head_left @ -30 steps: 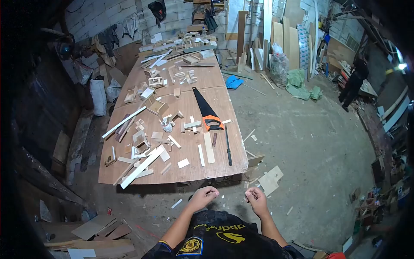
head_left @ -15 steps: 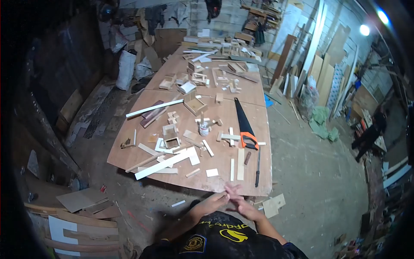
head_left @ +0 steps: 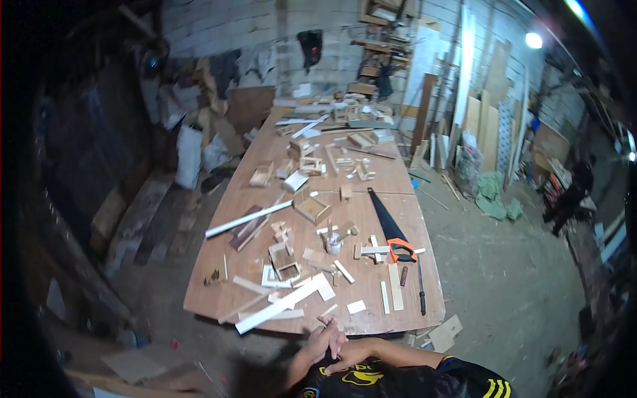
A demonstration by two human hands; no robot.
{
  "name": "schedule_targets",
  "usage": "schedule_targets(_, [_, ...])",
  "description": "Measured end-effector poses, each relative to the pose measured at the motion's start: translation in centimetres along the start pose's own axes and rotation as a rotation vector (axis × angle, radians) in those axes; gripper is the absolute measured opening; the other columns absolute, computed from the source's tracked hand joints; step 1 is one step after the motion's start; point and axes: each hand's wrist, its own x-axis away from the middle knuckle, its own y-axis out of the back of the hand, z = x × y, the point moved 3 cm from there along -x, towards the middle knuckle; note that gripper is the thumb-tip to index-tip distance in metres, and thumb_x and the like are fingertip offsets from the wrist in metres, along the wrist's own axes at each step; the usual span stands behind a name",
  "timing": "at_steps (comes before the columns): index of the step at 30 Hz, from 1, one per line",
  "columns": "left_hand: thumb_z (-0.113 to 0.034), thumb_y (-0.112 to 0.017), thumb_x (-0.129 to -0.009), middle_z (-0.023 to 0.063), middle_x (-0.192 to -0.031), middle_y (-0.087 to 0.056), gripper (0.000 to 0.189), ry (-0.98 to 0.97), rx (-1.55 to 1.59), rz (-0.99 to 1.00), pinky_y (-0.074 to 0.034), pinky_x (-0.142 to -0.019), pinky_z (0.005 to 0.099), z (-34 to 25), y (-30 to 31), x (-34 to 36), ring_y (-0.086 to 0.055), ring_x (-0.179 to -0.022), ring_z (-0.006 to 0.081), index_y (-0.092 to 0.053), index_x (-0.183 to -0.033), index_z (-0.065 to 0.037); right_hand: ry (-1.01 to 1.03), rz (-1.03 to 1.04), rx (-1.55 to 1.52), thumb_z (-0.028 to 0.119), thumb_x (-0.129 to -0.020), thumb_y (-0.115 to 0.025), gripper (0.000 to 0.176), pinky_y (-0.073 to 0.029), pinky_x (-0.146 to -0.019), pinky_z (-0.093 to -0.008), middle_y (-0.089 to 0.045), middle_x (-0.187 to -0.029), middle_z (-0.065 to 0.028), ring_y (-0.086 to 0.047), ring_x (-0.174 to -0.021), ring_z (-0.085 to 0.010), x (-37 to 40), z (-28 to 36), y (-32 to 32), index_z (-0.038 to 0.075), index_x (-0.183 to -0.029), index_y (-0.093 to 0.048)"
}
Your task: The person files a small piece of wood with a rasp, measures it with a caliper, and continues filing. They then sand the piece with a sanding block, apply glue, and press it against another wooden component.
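Note:
My left hand (head_left: 321, 341) and my right hand (head_left: 348, 356) meet in front of my shirt, just off the near edge of the workbench (head_left: 219, 308). Their fingers overlap, and part of the right fingers is hidden behind the left hand. No object shows in either hand; the visible fingers look stretched out. Close past the fingertips lie a short wood stick (head_left: 328, 310) and a small white rectangular piece (head_left: 356, 307). To the right rest narrow wood strips (head_left: 396, 288) and a handsaw (head_left: 391, 232) with an orange and black handle.
A long white strip (head_left: 279, 308) lies at the near left, with an open wooden box (head_left: 285, 262) beyond it. A jar with brushes (head_left: 332, 244) stands mid-bench. Another person (head_left: 576, 192) is far right. Boards (head_left: 488, 129) lean against the back wall.
My hands have shifted left and now overlap more closely, with the right forearm reaching across my body. The camera view has tilted up and turned left. Bench items look unmoved.

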Motion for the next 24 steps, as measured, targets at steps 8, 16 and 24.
schedule_targets(8, [-0.055,-0.018,-0.098,0.0151,-0.067,-0.058,0.079,-0.125,0.167,-0.122,-0.043,-0.085,0.0351,-0.2,-1.6,-4.9,-0.057,-0.075,0.0240,-0.058,-0.060,0.002,-0.289,-0.849,0.029,0.009,-0.071,-0.053,0.044,-0.045,-0.087,-0.0447,-0.056,-0.106,-0.0289,-0.056,-0.100,-0.0412,-0.2,-3.5,1.3,-0.007,-0.112,-0.052])
schedule_targets(16, [-0.057,-0.012,-0.097,0.0186,-0.085,-0.064,0.082,-0.086,0.081,-0.088,-0.040,-0.093,0.0360,3.1,-1.9,-7.0,-0.058,-0.090,0.0260,-0.060,-0.070,0.004,-0.346,-0.999,-0.046,0.018,-0.073,-0.057,0.045,-0.047,-0.083,-0.0470,-0.060,-0.107,-0.0279,-0.059,-0.100,-0.0415,1.5,-7.3,-0.1,-0.002,-0.113,-0.054])
schedule_targets(24, [-0.052,-0.015,-0.100,0.0194,-0.084,-0.065,0.078,-0.001,-0.073,-0.085,-0.042,-0.093,0.0364,7.1,-5.7,-7.3,-0.059,-0.091,0.0274,-0.061,-0.070,0.004,-0.396,-0.983,-0.164,0.022,-0.077,-0.057,0.037,-0.046,-0.083,-0.0462,-0.061,-0.100,-0.0252,-0.059,-0.097,-0.0403,6.7,-6.1,-1.5,-0.002,-0.105,-0.055])
